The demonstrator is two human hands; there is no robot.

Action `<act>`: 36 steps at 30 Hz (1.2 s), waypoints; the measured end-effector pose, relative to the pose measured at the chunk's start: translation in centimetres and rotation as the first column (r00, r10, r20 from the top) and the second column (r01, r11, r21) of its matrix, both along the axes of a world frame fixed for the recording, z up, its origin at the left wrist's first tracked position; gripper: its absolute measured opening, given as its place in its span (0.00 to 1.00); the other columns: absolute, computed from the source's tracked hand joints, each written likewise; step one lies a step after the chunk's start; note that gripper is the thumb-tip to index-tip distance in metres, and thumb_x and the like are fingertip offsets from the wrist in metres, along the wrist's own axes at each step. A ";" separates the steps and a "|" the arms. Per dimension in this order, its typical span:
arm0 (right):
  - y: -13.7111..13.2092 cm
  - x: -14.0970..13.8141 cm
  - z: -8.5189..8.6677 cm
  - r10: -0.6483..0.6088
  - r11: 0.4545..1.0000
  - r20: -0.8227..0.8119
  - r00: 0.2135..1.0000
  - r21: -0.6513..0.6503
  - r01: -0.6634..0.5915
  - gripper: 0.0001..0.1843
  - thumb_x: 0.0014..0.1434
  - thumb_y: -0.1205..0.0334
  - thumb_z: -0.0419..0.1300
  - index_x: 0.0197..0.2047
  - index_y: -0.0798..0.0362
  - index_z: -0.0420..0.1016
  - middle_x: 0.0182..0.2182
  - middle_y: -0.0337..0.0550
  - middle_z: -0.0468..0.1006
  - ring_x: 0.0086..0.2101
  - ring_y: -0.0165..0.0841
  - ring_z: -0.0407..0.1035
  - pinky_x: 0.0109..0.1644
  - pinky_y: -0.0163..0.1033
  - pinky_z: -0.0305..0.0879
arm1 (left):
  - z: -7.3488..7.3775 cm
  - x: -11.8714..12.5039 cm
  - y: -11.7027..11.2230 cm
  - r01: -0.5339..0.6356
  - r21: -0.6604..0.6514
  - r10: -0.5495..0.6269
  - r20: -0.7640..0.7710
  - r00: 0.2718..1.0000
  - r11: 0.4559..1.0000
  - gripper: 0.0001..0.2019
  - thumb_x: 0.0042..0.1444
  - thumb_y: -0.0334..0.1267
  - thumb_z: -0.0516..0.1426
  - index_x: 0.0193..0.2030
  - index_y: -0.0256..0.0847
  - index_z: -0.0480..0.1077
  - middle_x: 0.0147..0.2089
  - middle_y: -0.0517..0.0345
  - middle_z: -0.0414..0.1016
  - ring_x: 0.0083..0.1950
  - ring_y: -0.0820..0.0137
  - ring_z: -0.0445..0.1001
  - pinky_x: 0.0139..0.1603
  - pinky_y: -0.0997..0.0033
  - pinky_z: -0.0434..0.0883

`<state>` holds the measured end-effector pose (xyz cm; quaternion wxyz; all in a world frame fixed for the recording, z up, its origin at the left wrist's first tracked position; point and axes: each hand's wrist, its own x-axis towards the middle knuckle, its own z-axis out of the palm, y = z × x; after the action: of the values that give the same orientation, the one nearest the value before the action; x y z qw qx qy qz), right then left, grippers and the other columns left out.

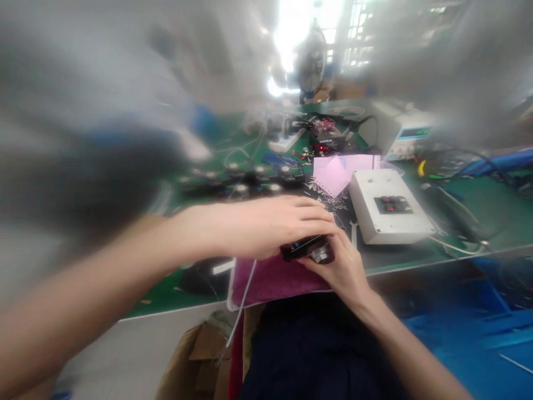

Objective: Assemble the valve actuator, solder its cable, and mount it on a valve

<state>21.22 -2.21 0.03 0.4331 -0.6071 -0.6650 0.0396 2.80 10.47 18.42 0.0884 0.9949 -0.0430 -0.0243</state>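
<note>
The small black device (pixel 306 248) is mostly hidden under the left hand (pixel 270 225) and against the right hand (pixel 343 266); the left's grip cannot be told. The whole left and the far right corner are smeared grey. The power supply (pixel 406 133) digits and the bits beside the pink paper (pixel 333 173) are too small to make out.

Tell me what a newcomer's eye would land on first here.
The left hand and right hand meet at centre, together holding a small black device over a magenta cloth at the near edge of the green table. Just right sits a white box with a black panel, with pink paper sheets behind it to the left.
</note>
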 end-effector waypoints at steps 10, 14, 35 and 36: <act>0.7 0.5 -2.4 -0.188 0.981 0.072 0.979 -0.044 0.191 0.50 0.61 0.33 0.71 0.70 0.62 0.63 0.62 0.71 0.73 0.63 0.64 0.70 0.64 0.69 0.73 | -2.3 4.1 1.7 0.073 0.092 -0.074 0.013 0.997 0.993 0.31 0.64 0.20 0.55 0.73 0.44 0.69 0.77 0.52 0.69 0.79 0.59 0.65 0.81 0.57 0.61; -0.2 1.2 -2.5 -0.102 0.988 0.079 0.992 -0.106 0.110 0.43 0.62 0.41 0.73 0.67 0.61 0.66 0.59 0.69 0.75 0.61 0.63 0.73 0.60 0.66 0.77 | -1.8 3.9 -0.1 0.013 0.051 -0.014 0.013 1.000 0.999 0.30 0.67 0.23 0.56 0.71 0.52 0.70 0.79 0.58 0.66 0.83 0.57 0.58 0.83 0.51 0.58; -5.4 6.5 2.9 -0.097 0.994 -0.217 0.971 -0.073 0.083 0.23 0.68 0.51 0.70 0.63 0.45 0.77 0.59 0.46 0.81 0.58 0.44 0.77 0.67 0.53 0.72 | -11.8 -9.0 -1.9 -0.851 -0.129 0.854 0.203 0.479 0.508 0.16 0.75 0.45 0.51 0.60 0.44 0.75 0.58 0.48 0.83 0.57 0.53 0.81 0.61 0.49 0.77; -5.6 6.7 3.1 -0.114 0.993 -0.257 0.960 -0.068 0.099 0.21 0.69 0.51 0.70 0.62 0.45 0.78 0.57 0.44 0.82 0.56 0.43 0.78 0.66 0.51 0.73 | -10.7 -9.4 -1.9 -0.868 -0.110 0.860 0.243 0.449 0.484 0.17 0.75 0.45 0.52 0.61 0.44 0.75 0.60 0.48 0.81 0.60 0.51 0.80 0.63 0.46 0.76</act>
<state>27.88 -7.79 3.15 0.5013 -0.6432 -0.5675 0.1138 -6.56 8.53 7.72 0.0669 0.8730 0.4570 0.1565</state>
